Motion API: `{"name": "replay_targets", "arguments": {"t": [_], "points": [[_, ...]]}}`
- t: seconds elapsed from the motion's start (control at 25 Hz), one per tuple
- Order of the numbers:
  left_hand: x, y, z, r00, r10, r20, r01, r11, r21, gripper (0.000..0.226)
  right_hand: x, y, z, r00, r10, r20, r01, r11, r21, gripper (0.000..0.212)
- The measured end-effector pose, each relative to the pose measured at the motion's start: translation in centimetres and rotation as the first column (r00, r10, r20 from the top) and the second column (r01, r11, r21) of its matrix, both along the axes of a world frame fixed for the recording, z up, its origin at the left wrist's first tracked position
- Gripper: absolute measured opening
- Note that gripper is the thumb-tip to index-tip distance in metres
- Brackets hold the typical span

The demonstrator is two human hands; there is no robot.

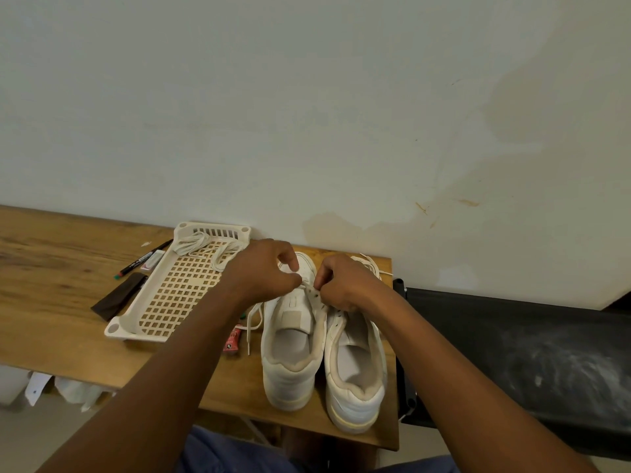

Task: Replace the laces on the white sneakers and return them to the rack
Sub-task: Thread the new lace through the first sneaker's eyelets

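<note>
We see two white sneakers (321, 346) side by side on the table (51, 278), toes toward the wall, heels toward us. Our left hand (264, 271) and right hand (345, 285) each pinch the lace (254, 322) above the left sneaker's eyelets. One rack (177, 288), left of the sneakers, holds loose laces (205, 249).
</note>
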State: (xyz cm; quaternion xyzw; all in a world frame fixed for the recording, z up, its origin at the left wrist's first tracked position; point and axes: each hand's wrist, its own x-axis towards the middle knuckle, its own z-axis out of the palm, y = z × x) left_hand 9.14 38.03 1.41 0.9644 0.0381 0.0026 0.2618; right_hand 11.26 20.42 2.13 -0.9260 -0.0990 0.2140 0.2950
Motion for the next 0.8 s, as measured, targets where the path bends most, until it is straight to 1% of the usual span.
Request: {"name": "replay_targets", "arguments": {"t": [0.04,0.12,0.16,0.24,0.28,0.36,0.4,0.44,0.48,0.52,0.6,0.64,0.72,0.8], "points": [[0.0,-0.3,-0.1,0.997,-0.048,-0.055,0.051,0.998,0.044,0.015,0.0,0.0,0.0,1.000,-0.001,-0.001,0.001,1.000,0.002,0.026],[0.1,-0.7,-0.4,0.993,-0.066,-0.100,0.077,0.990,0.116,0.013,0.1,0.0,-0.1,1.000,-0.001,-0.002,0.001,1.000,0.005,0.027],[0.2,-0.8,-0.5,0.994,-0.056,-0.090,0.066,0.991,0.117,0.011,0.1,0.0,-0.1,1.000,-0.003,-0.004,0.003,1.000,0.008,0.027],[0.2,-0.8,-0.5,0.999,-0.024,-0.033,0.026,0.998,0.063,0.007,0.1,0.0,-0.1,1.000,-0.001,-0.003,0.001,1.000,0.008,0.026],[0.1,-0.6,-0.5,1.000,0.026,0.010,-0.026,0.999,0.031,0.007,0.1,0.0,-0.1,1.000,0.000,-0.003,0.000,1.000,0.007,0.026],[0.1,0.1,-0.3,0.976,0.191,0.108,-0.192,0.981,0.000,0.007,0.1,0.0,-0.1,1.000,-0.001,-0.003,0.001,1.000,0.009,0.028],[0.1,0.5,-0.2,0.955,0.258,0.144,-0.262,0.965,0.010,0.007,0.1,0.0,-0.1,1.000,0.000,-0.001,0.000,1.000,0.008,0.028],[0.1,0.7,-0.2,0.945,0.285,0.159,-0.293,0.956,0.029,0.007,0.2,0.0,-0.1,1.000,0.003,0.001,-0.003,1.000,0.004,0.029],[0.0,0.7,-0.1,0.951,0.266,0.155,-0.275,0.961,0.036,0.007,0.2,0.0,-0.1,1.000,0.004,0.002,-0.004,1.000,0.000,0.030],[0.1,0.7,-0.2,0.969,0.211,0.128,-0.215,0.976,0.021,0.008,0.2,0.0,-0.1,1.000,0.005,0.002,-0.005,1.000,-0.004,0.030],[0.1,0.2,-0.2,0.997,0.064,0.031,-0.063,0.998,-0.013,0.009,0.2,0.1,-0.2,1.000,0.004,0.001,-0.004,1.000,-0.011,0.029],[0.2,0.0,-0.3,1.000,0.010,-0.021,-0.010,1.000,0.002,0.007,0.2,0.1,-0.2,1.000,0.002,0.002,-0.002,1.000,-0.014,0.028],[0.2,-0.2,-0.7,0.997,-0.043,-0.067,0.047,0.996,0.073,0.006,0.3,0.1,-0.3,1.000,-0.002,0.007,0.003,1.000,-0.020,0.028],[0.2,-0.5,-0.9,0.998,-0.044,-0.053,0.049,0.994,0.096,0.007,0.3,0.1,-0.2,1.000,-0.002,0.013,0.002,1.000,-0.029,0.028]]}}
